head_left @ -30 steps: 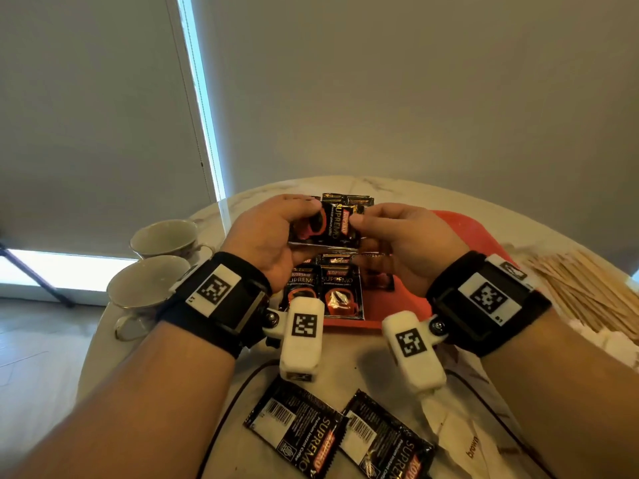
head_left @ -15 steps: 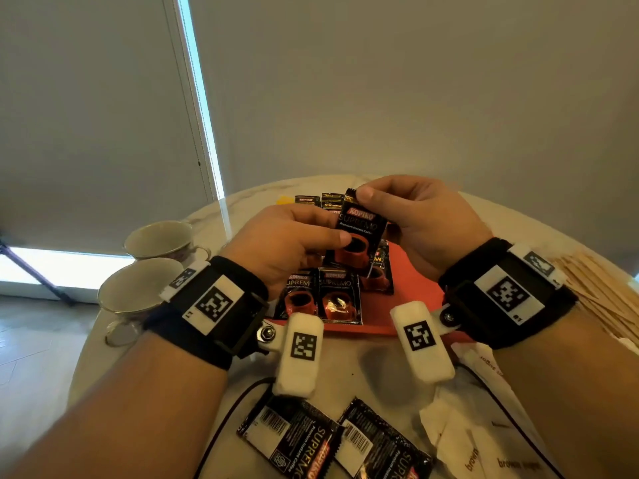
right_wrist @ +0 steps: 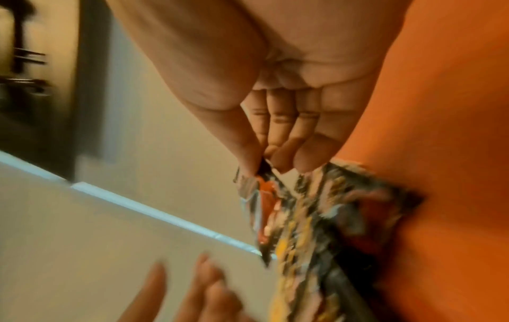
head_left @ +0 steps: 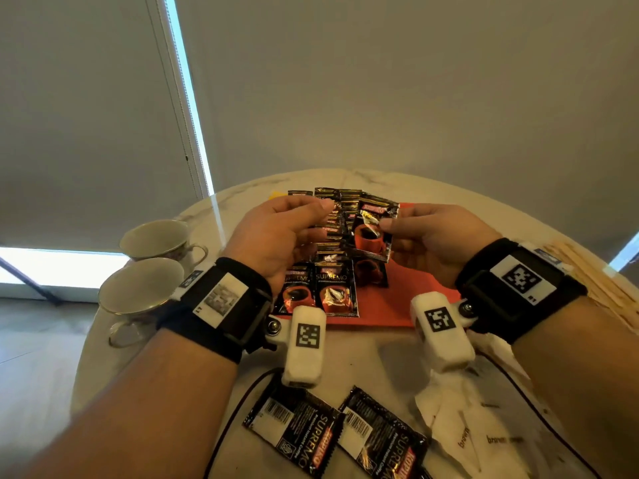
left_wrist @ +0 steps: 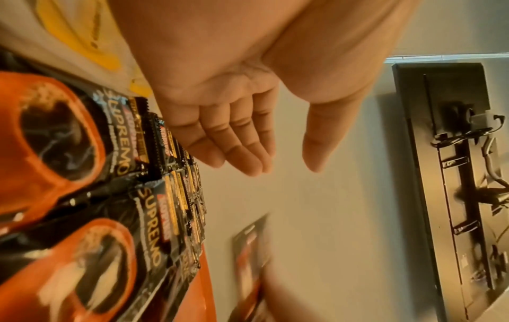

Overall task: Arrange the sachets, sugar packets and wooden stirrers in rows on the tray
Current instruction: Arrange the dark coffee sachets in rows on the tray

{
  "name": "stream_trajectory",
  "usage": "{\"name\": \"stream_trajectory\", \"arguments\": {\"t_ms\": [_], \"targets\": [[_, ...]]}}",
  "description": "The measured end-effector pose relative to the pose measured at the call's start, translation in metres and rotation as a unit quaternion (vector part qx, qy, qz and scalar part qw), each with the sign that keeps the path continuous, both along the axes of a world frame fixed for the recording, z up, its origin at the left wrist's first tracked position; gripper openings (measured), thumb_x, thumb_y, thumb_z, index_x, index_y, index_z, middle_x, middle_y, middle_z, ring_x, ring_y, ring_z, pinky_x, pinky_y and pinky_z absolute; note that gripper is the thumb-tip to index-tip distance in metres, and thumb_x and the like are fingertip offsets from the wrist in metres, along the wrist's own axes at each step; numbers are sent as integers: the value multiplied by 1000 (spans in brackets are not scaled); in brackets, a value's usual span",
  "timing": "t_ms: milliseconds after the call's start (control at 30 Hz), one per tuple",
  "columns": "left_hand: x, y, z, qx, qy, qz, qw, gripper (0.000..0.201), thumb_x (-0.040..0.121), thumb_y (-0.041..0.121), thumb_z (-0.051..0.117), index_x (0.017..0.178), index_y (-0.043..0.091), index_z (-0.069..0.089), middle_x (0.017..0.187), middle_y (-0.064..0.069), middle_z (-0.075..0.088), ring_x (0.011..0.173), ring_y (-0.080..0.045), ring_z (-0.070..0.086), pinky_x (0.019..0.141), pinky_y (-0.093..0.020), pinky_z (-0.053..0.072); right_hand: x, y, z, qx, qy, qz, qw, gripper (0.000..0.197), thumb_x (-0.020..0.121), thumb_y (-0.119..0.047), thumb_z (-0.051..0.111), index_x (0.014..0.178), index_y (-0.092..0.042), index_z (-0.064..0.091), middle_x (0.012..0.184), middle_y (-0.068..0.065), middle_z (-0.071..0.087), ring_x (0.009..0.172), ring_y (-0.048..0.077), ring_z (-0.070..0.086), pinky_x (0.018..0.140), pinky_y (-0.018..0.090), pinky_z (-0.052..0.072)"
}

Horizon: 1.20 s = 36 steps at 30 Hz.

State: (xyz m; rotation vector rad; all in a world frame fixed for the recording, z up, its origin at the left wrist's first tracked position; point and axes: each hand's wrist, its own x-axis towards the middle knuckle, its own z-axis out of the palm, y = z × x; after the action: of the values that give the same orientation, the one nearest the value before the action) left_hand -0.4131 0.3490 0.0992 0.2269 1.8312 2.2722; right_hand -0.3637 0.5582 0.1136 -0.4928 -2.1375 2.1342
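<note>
My right hand (head_left: 384, 225) pinches one edge of a black coffee sachet (head_left: 372, 233) between thumb and fingers and holds it tilted above the orange tray (head_left: 390, 307). The right wrist view shows that pinch (right_wrist: 261, 167) on the blurred sachet (right_wrist: 260, 200). Just left of the sachet, my left hand (head_left: 321, 219) hovers with straight fingers and holds nothing; its palm is bare in the left wrist view (left_wrist: 286, 167). Rows of overlapping sachets (head_left: 333, 281) cover the tray's left part. Two more sachets (head_left: 294, 430) lie back-up on the table near me.
Wooden stirrers (head_left: 594, 274) lie piled at the right edge of the round marble table. White sugar packets (head_left: 466, 430) sit at the front right. Two empty cups (head_left: 141, 288) stand at the left. A black cable (head_left: 238, 406) crosses the table front. The tray's right part is bare.
Both hands held the sachet before. My left hand has let go and opened, and my right hand alone has carried the sachet rightward over the tray.
</note>
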Motion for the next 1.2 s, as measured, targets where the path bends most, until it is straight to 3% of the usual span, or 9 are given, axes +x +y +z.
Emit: {"name": "stream_trajectory", "arguments": {"t_ms": [133,233,633,800,967,1033,1100,1200], "targets": [[-5,-1,-2,2,-15,28,1000,13,90,19,79,102,16,73,85,1,72,71,-10,65,66,-27,54,1,20,-19,3,-129,-16,991,6,89,-1,68,92,-5,65,80,12,68,65,20,66,59,33,58],[-6,-1,-2,2,-22,30,999,6,92,14,76,95,18,73,79,4,71,68,-10,63,64,-26,54,0,19,-27,31,-176,-1,984,7,89,1,67,88,-5,65,80,12,66,66,21,64,60,32,55],[-12,-5,-4,15,-30,33,999,4,94,14,73,96,17,72,73,7,70,65,-8,60,61,-25,52,-5,14,-25,104,-199,21,974,7,86,-5,77,91,-5,72,76,9,69,59,15,63,58,26,56],[-4,-4,2,24,-33,36,999,3,94,15,72,92,18,72,78,3,68,67,-9,59,60,-25,52,4,8,-19,111,-186,7,976,11,87,-8,77,84,-5,67,78,9,66,64,16,62,67,29,55],[25,2,22,38,-35,16,999,4,95,17,71,98,15,69,77,1,67,64,-10,61,58,-26,54,27,-1,0,248,-106,22,963,21,79,-21,86,95,-12,74,89,7,74,73,16,64,61,28,52],[44,0,26,-18,4,-25,1000,4,96,18,71,97,14,69,77,0,68,66,-13,63,60,-28,55,41,-12,9,288,-86,75,951,20,78,-24,87,94,-18,76,93,5,77,75,14,66,61,27,52],[66,-11,27,-132,64,-79,986,3,94,18,73,94,15,72,80,0,71,72,-15,68,66,-30,58,58,-25,16,336,-81,157,925,19,78,-30,86,94,-25,77,94,0,78,80,13,68,65,26,53],[98,-37,24,-307,122,-159,930,8,88,18,80,94,21,76,89,3,76,85,-14,71,84,-38,60,84,-44,26,436,-90,278,851,25,76,-42,86,97,-34,76,96,-8,76,90,10,69,80,32,56]]}}
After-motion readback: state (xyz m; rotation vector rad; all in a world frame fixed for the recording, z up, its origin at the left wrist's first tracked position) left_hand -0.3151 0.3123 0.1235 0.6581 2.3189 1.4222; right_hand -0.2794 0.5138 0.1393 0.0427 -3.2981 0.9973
